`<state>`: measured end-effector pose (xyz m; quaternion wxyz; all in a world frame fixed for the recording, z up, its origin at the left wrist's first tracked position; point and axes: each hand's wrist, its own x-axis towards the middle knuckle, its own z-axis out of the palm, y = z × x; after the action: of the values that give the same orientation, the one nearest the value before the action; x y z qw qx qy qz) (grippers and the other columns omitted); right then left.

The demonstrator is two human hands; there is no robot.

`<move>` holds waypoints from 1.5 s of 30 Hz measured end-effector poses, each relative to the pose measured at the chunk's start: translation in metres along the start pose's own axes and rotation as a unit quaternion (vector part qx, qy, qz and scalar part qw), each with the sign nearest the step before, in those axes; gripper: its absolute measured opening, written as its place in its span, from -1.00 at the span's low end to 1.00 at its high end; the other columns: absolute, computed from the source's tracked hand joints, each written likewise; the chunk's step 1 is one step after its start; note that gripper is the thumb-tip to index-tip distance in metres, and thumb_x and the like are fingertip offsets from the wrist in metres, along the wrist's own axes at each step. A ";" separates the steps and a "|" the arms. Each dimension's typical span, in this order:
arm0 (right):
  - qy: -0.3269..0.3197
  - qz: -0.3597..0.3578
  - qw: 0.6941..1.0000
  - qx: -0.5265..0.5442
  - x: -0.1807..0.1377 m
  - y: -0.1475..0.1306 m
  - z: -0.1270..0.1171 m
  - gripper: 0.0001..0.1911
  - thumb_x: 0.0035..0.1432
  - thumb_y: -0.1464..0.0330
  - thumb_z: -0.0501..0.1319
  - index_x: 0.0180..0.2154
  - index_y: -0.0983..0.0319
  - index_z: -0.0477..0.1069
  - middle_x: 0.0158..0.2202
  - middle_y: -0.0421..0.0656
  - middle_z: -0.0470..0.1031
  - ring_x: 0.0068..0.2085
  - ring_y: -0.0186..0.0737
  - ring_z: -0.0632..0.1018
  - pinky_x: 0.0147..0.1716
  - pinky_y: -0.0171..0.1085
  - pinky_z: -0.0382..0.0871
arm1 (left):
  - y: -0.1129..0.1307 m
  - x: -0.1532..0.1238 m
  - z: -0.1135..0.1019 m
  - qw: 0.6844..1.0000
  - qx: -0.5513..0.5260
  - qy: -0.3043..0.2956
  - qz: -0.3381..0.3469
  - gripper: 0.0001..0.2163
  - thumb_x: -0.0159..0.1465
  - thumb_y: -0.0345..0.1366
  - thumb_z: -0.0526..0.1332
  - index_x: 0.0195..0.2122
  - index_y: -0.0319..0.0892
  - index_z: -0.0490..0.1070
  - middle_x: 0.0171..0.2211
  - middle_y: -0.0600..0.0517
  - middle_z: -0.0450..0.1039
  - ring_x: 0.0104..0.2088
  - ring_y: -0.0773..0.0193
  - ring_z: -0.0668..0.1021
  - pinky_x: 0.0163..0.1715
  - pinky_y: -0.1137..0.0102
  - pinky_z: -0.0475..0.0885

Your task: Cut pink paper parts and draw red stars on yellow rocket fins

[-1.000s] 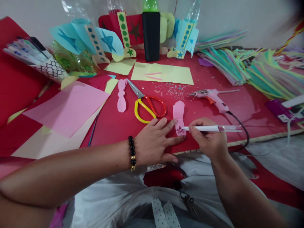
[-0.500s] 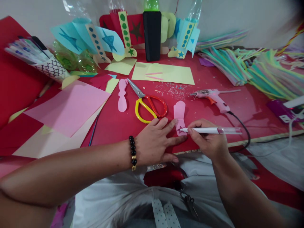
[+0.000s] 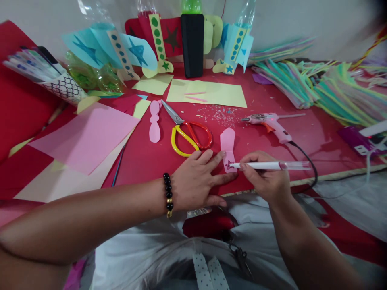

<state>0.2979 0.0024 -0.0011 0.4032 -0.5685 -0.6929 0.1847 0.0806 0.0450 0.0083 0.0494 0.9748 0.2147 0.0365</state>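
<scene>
My left hand (image 3: 196,179), fingers spread, steadies the pink cutout (image 3: 227,139), presumably against slipping; my right hand (image 3: 267,177) finger-grips the pen (image 3: 263,165).

We see a plain greyish wall (image 3: 281,24) along the top of the frame and, below it, a red counter (image 3: 136,161) spanning the middle, its pale edge (image 3: 335,176) showing at right. Our light looks soft and dim.
</scene>
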 end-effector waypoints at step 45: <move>0.026 0.034 0.999 0.011 -0.003 0.002 -0.001 -0.91 0.12 0.42 0.20 -0.44 0.18 0.38 -0.58 -0.29 0.34 -0.60 -0.38 0.31 -0.63 -0.33 0.17 | 0.000 0.000 -0.002 1.000 0.009 0.001 0.000 -0.33 0.25 0.27 -0.02 0.32 0.09 0.12 0.33 -0.20 0.03 0.17 -0.15 0.22 0.09 0.03 0.15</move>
<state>0.3003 -0.0003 -0.0032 0.4203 -0.5921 -0.6604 0.1913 0.0805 0.0448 0.0102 0.0408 0.9752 0.2146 0.0353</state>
